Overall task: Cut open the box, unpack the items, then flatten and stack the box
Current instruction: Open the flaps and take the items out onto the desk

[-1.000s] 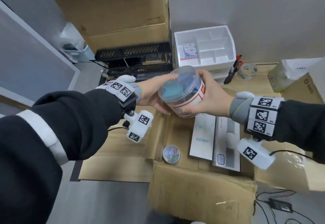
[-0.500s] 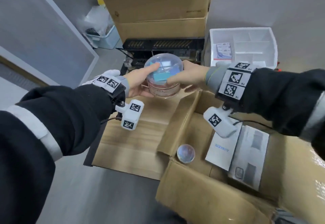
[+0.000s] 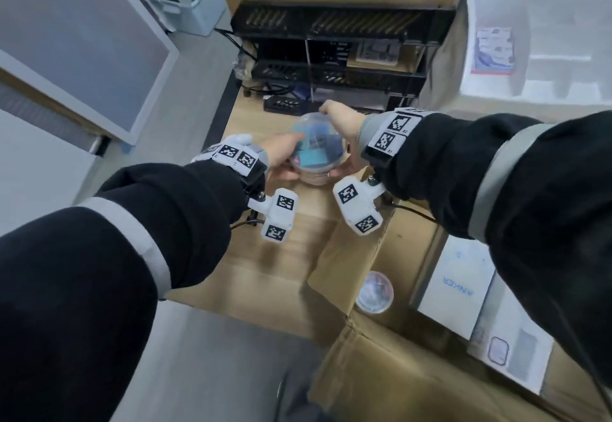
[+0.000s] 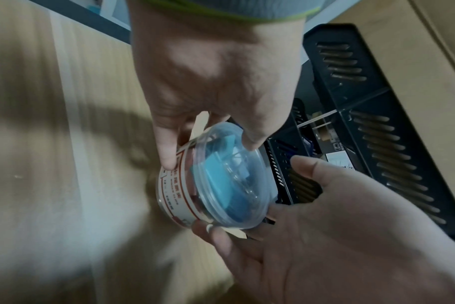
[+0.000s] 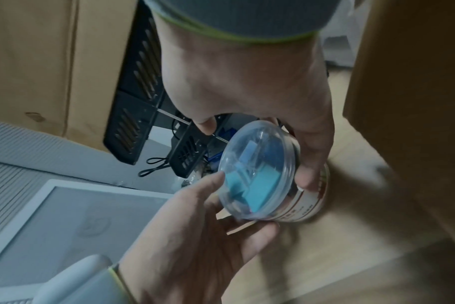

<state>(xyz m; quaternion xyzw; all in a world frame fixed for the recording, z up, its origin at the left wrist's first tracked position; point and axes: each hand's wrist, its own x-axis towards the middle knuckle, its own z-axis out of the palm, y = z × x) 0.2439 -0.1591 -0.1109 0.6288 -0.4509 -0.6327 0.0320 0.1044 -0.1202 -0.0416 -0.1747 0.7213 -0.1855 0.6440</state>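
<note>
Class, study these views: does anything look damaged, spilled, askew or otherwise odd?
Nothing stands out as damaged or spilled. The round tub is held between left hand and right hand with its clear lid on. The open cardboard box holds a small clear dome and white boxes.

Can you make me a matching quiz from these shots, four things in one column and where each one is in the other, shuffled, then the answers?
Things:
1. round tub
2. small clear dome
3. white Anker box
4. white divided tray

Places:
A. far right, by the wall
B. held between left hand and right hand
C. lying flat inside the open cardboard box
D. in the box's left corner, beside a raised flap

Pairs: 1-B, 2-D, 3-C, 4-A
</note>
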